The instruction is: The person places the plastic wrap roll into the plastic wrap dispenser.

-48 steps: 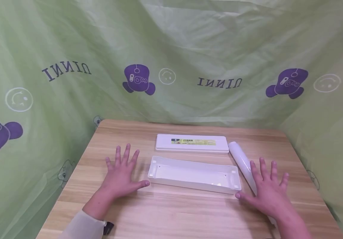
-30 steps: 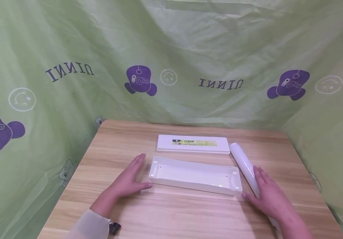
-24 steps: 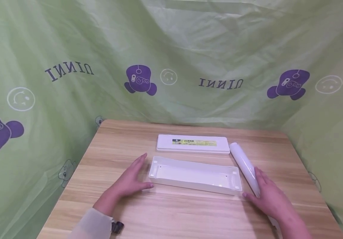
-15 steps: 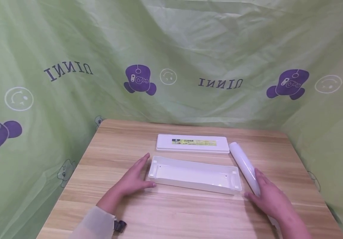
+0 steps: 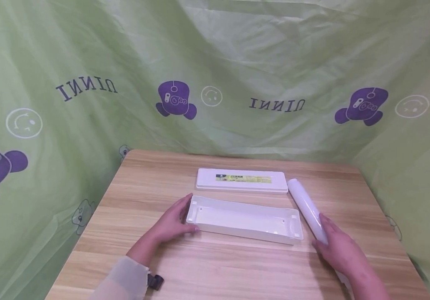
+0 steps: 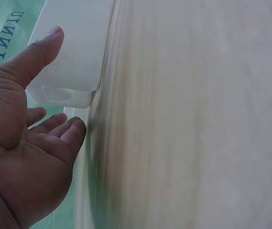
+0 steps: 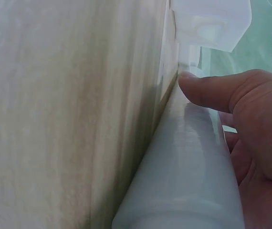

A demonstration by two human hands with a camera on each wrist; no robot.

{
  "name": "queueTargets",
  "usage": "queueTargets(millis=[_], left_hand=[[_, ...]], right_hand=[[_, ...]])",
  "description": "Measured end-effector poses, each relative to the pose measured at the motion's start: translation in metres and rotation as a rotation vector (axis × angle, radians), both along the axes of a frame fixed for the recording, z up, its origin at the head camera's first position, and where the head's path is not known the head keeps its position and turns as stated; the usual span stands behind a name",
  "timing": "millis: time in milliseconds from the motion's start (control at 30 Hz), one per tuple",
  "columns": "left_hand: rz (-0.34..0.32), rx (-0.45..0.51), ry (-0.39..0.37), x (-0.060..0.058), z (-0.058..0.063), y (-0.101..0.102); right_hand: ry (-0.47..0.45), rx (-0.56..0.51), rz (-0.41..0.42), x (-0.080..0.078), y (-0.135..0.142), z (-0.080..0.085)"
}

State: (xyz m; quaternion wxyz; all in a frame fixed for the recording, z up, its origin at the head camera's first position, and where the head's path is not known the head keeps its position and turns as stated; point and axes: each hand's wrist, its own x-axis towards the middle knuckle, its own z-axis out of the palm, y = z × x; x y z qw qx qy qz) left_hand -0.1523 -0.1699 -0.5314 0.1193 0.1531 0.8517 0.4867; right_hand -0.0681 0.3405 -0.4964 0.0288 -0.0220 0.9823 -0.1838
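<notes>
A long white plastic box (image 5: 237, 213) lies with its open side up in mid-table. My left hand (image 5: 171, 223) is at its left end, thumb by the front wall and fingers by the back corner. In the left wrist view, the thumb overlaps the box wall (image 6: 78, 43) and the loosely bent fingers are below the box end; firm contact cannot be made out. To the right, a slanting white roll of cling film (image 5: 306, 204) lies on the table. My right hand (image 5: 344, 250) holds its near half, thumb across the roll (image 7: 183, 157) and fingers on the far side.
Behind the box lies a white lid (image 5: 203, 179) with a yellow-green label (image 5: 242, 178). The wooden table (image 5: 215, 266) is bordered by a green printed curtain (image 5: 256, 54). A black device (image 5: 155, 282) sits at my left wrist.
Both hands had spread fingers at first. The left hand drew its fingers together and moved right to the box end. The right hand closed around the roll. Box, lid and roll stayed in place.
</notes>
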Motion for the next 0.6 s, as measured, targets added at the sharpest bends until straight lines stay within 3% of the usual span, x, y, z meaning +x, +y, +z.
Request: queueTargets(millis=[233, 600], left_hand=[[-0.012, 0.098, -0.017, 0.0000, -0.0016, 0.0023], [0.014, 0.098, -0.040, 0.0009, -0.0021, 0.0024]], right_hand=[[0.040, -0.020, 0.015, -0.0009, 0.0018, -0.0050], [0.098, -0.021, 0.031, 0.0014, 0.0006, -0.0071]])
